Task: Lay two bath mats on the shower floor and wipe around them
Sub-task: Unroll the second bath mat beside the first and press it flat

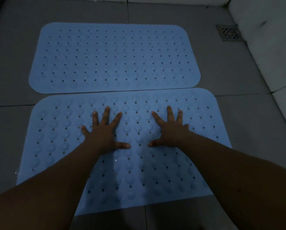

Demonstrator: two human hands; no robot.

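Two light blue bath mats with rows of small holes and round suction bumps lie flat on the grey tiled shower floor. The far mat lies across the floor. The near mat lies parallel to it, and its far edge meets the far mat's near edge. My left hand rests palm down on the near mat with fingers spread. My right hand rests the same way just to its right. Neither hand holds anything. No cloth or wiper is in view.
A square metal floor drain sits at the far right, next to the light tiled wall along the right side. Bare grey floor tiles surround the mats on the left, far and right sides.
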